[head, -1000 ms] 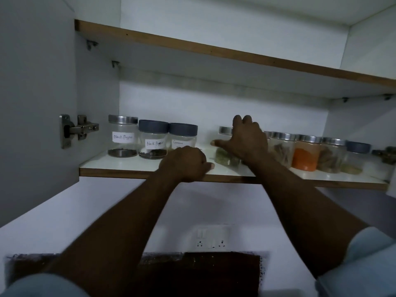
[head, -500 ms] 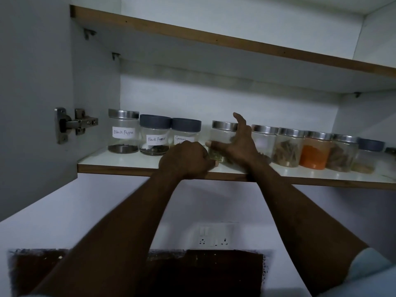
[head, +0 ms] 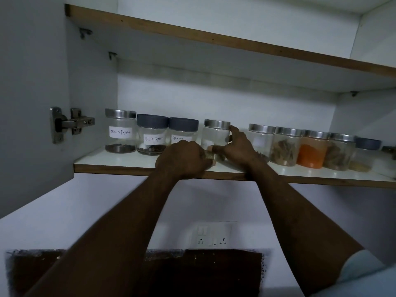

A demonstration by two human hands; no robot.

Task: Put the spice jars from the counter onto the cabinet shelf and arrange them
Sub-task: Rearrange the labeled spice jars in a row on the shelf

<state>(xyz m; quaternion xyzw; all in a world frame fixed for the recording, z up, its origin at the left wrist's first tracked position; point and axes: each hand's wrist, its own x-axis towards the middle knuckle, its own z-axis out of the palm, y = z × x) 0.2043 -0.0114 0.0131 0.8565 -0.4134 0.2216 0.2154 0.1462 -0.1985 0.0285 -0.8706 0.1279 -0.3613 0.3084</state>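
A row of clear spice jars stands on the white cabinet shelf (head: pixel 120 162). At the left are two labelled "Black Pepper" (head: pixel 121 131) (head: pixel 152 137) and one labelled "Garam" (head: pixel 182 130). My right hand (head: pixel 240 146) grips a silver-lidded jar (head: pixel 215 131) in the middle, thumb across its front and index finger up by the lid. My left hand (head: pixel 184 159) rests as a curled fist on the shelf's front edge, close to that jar's base. To the right stand a pale jar (head: pixel 260 137), a brown-spice jar (head: pixel 286 146), an orange-powder jar (head: pixel 312 152) and two more.
The upper shelf (head: pixel 214 39) hangs close above the jars. A metal door hinge (head: pixel 70 123) sits on the left cabinet wall. Below the shelf is a white wall with a switch and socket plate (head: pixel 212 234). A gap lies between the held jar and the pale jar.
My right hand has slid the silver-lidded jar leftward, away from the right-hand row and toward the Garam jar. My left hand has stayed on the shelf edge.
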